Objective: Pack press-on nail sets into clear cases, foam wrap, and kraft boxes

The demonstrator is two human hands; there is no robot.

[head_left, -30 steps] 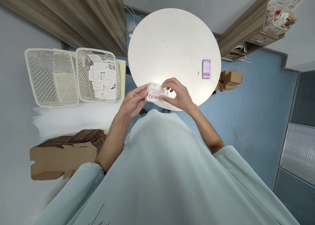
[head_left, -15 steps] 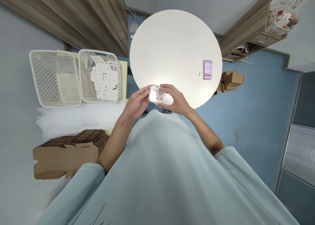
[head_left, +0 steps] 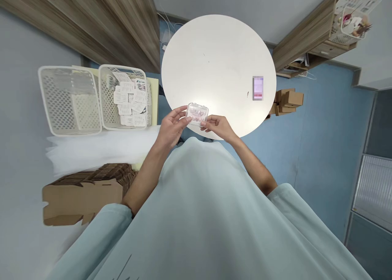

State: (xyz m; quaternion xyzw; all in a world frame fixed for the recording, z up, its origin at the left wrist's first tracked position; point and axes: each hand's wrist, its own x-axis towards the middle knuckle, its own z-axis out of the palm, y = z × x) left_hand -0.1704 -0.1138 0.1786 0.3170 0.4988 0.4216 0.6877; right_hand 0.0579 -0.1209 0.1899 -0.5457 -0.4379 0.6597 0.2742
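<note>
A small clear plastic case (head_left: 197, 113) with pinkish pieces inside is held over the near edge of the round white table (head_left: 219, 47). Its lid looks closed, and what the pieces are is too small to tell. My left hand (head_left: 173, 126) grips the case's left side, thumb on top and fingers behind it. At the lower right corner, my right hand (head_left: 220, 126) pinches the case between thumb and fingers.
Left of the table stand a white basket (head_left: 102, 104) of printed cards and another white basket (head_left: 44, 104). Below them lie white sheets (head_left: 101, 149) and folded cardboard boxes (head_left: 82, 198). A phone (head_left: 257, 88) rests on the table's right; small brown boxes (head_left: 294, 98) stand beyond.
The case has turned and tilted, so its pinkish contents show more clearly. My right hand has shifted from spanning the case's right side to pinching its lower right corner.
</note>
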